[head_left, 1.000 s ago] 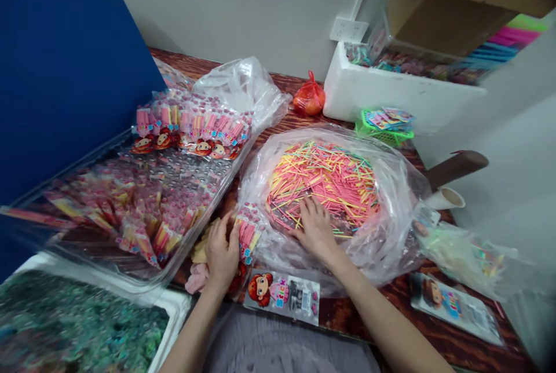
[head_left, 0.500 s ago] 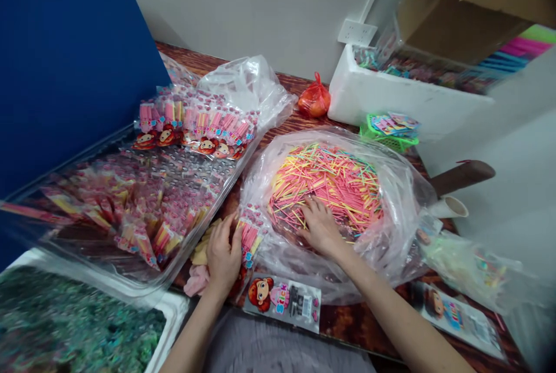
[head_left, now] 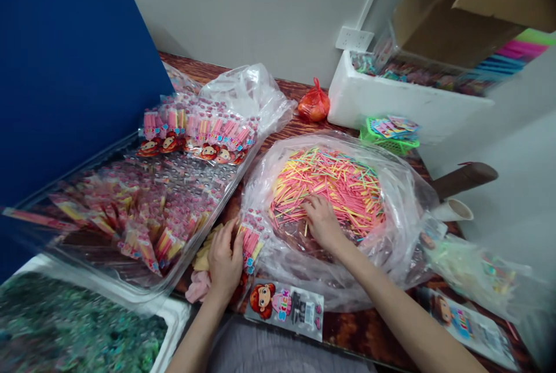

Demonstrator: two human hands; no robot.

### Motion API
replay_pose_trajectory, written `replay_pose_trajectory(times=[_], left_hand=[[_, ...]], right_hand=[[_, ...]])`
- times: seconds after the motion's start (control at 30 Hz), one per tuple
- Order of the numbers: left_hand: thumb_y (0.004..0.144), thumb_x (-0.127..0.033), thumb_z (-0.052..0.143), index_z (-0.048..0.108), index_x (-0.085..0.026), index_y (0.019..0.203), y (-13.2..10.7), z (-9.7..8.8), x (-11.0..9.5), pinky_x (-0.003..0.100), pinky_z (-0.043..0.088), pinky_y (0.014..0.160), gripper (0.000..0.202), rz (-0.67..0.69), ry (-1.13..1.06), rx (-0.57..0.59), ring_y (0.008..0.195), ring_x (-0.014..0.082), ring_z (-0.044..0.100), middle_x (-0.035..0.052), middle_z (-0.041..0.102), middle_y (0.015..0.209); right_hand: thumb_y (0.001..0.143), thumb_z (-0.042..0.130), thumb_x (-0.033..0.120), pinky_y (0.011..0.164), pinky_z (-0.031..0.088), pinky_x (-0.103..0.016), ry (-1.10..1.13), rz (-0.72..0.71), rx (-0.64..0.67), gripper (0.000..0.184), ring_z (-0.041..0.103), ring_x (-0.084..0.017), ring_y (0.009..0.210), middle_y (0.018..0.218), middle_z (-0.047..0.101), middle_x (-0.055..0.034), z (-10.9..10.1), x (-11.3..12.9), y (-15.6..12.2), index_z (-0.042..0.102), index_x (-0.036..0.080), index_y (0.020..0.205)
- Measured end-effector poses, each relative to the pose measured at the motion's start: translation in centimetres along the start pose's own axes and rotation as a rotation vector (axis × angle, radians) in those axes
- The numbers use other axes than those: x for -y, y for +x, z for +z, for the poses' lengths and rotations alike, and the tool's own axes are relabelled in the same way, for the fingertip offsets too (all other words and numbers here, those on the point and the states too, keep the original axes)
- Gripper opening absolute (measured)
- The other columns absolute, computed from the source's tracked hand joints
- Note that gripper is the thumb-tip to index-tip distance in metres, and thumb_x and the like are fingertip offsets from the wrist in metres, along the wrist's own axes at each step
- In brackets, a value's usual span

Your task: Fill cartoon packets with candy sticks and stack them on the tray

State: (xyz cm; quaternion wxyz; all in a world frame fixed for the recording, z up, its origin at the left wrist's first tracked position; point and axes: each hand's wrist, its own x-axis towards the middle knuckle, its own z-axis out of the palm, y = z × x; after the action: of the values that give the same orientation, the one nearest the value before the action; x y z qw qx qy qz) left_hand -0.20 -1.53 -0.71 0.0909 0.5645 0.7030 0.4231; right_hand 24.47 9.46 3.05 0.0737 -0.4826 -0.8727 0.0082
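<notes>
Printed packet (head_left: 286, 303): flat on the table edge, just nearer than both wrists.
Left hand (head_left: 223, 260): palm down, fingers together against a filled stick packet (head_left: 252, 240); I cannot tell whether it clasps it.
Right hand (head_left: 324, 222): fingers curled, tips dug into the near edge of the coloured sticks (head_left: 336, 179); any pinch is hidden.
Clear plastic bag (head_left: 406, 211): spread open around the sticks and this hand.
Tray of filled packets (head_left: 130, 211): left of the left hand.
Orange bag (head_left: 313, 105): well beyond the sticks, beside a white foam box (head_left: 391, 101).

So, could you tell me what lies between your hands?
In the head view, a small clear packet of pink and yellow sticks and the rim of the crumpled clear plastic bag lie there.
</notes>
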Motion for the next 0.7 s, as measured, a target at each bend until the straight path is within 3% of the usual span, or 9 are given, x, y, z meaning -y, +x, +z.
replay_pose_trajectory(times=[0.23,0.53,0.7], left_hand=[[0.095,-0.032,0.046,0.056,-0.018,0.125,0.0,0.1,0.1,0.044,0.043,0.099,0.035,0.003,0.012,0.006,0.112,0.0272,0.058,0.0113,0.065,0.118],[0.094,-0.031,0.046,0.056,-0.02,0.125,0.0,0.1,0.0,0.044,0.043,0.099,0.034,-0.002,0.01,0.003,0.113,0.0268,0.057,0.0104,0.064,0.119],[0.094,-0.031,0.046,0.056,-0.021,0.126,0.0,0.1,0.0,0.044,0.043,0.099,0.035,0.001,0.013,0.008,0.113,0.027,0.057,0.01,0.064,0.12]], right_hand=[[0.084,0.048,0.007,0.108,0.03,-0.049,-0.061,-0.09,0.044,0.053,0.025,-0.032,0.14,0.147,0.041,-0.0175,-0.3,-1.0,-2.1,0.048,0.013,0.137],[0.084,0.048,0.008,0.112,0.025,-0.049,-0.101,-0.159,0.025,0.042,0.024,-0.032,0.142,0.147,0.043,-0.0201,0.8,1.5,2.0,0.058,0.009,0.125],[0.086,0.042,0.004,0.113,0.024,-0.054,-0.188,-0.186,0.029,0.044,0.025,-0.032,0.144,0.145,0.045,-0.0241,2.0,2.2,3.0,0.055,0.003,0.129]])
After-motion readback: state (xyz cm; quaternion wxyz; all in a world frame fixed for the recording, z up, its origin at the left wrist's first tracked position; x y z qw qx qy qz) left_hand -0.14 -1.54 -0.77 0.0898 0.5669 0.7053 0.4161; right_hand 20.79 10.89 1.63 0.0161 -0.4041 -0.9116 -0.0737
